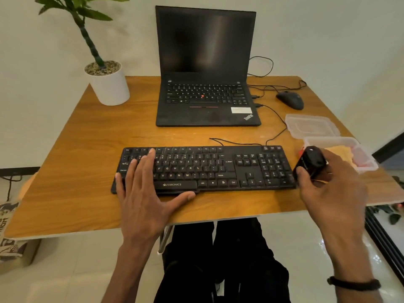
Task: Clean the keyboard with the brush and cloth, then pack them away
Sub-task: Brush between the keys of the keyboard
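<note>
Behind the black keyboard (205, 168) on the wooden desk (87, 149) stand an open laptop (205, 68), a mouse (290, 100) and a potted plant (105, 79). At the desk's right edge, a clear tub (363, 160) holds a yellow cloth (343, 153), its lid (310, 125) lying just behind. Left hand (144, 193) rests flat, fingers spread, on the keyboard's left end. Right hand (332, 184) grasps the black brush (310, 164) just beside the keyboard's right end.
</note>
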### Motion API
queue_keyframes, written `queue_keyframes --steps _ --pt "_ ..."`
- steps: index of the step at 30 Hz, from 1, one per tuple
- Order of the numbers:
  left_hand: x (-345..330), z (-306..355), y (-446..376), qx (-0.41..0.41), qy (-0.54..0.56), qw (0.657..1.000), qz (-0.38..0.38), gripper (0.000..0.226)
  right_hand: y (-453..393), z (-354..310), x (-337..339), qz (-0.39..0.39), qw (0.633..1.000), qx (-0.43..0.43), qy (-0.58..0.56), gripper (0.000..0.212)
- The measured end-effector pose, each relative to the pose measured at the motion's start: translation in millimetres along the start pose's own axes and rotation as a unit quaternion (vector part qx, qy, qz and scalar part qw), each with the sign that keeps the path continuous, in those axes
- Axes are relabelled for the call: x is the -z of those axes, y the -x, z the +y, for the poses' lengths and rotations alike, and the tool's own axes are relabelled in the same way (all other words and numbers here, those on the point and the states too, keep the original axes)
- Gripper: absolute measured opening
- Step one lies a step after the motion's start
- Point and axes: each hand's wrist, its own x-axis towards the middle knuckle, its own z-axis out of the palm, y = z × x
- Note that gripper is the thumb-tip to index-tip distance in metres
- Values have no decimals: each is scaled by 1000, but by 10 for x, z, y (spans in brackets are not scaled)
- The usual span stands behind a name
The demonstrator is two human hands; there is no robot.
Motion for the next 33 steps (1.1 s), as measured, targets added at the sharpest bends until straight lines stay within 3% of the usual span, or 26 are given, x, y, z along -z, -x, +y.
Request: queue_keyframes --steps 4,8,12,15,18,20,24,27,29,31,33 --pt "-20 -31 -7 -3 -20 1000 -5 126 180 -387 -286 -16 998 37 -38 46" --pt "-36 -59 -3 -4 -42 999 -8 120 446 -873 -585 -117 982 96 -109 51" --pt "-39 -43 -6 -9 -50 999 -11 115 318 -876 -612 -161 967 53 -191 36" --pt "-39 -48 -10 -8 -51 999 -17 113 42 -523 -497 -115 984 -12 -134 28" --pt "-45 -51 -17 -9 -53 998 -21 112 -176 -255 -336 -16 999 0 -45 28" --pt "-49 -47 -17 -9 -52 998 -19 112 -236 -263 -295 -6 1000 13 -4 33" --pt "-53 -54 -14 -9 -54 998 -16 112 -63 -614 -467 -94 993 69 -22 48" --pt "-59 -65 -17 -8 -57 998 -13 112 100 -854 -528 -203 964 70 -154 32" --pt "-61 -70 -15 -8 -58 998 -14 112 112 -894 -494 -262 930 17 -256 24" --pt "-59 -73 -15 -9 -55 998 -13 113 50 -825 -465 -259 928 -15 -268 29" --pt "-61 -64 -17 -10 -56 998 -11 113 -81 -685 -435 -204 957 -15 -208 37"
